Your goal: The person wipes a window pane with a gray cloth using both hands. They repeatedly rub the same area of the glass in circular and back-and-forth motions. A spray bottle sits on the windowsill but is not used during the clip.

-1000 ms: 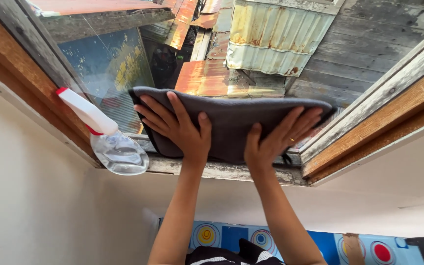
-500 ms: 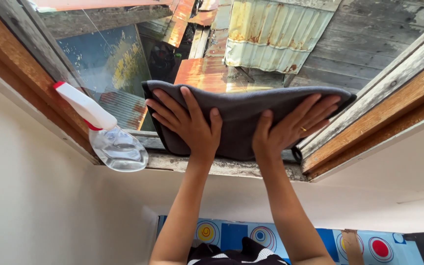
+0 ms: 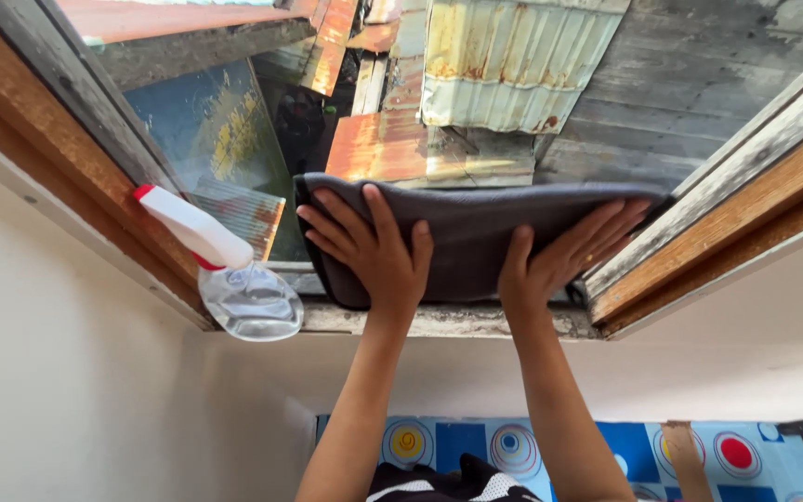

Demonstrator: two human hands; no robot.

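Both grips, left hand (image 3: 375, 253) and right hand (image 3: 550, 262), are pressed open-palmed on a grey cloth (image 3: 476, 232); clear liquid is held in the spray bottle (image 3: 234, 279).

1. The cloth (image 3: 476, 237) lies flat against the window pane (image 3: 234, 130), just above the sill (image 3: 448, 321).
2. The left hand (image 3: 374, 251) presses on the left part of the cloth; the right hand (image 3: 559, 260) presses on its right part, fingers spread.
3. The spray bottle (image 3: 234, 274) stands on the sill in the left corner, just left of the cloth, leaning against the left frame (image 3: 58, 149).
4. The right frame (image 3: 727, 214) touches the cloth's right end.
5. Beyond the pane lie metal roofs (image 3: 513, 65).
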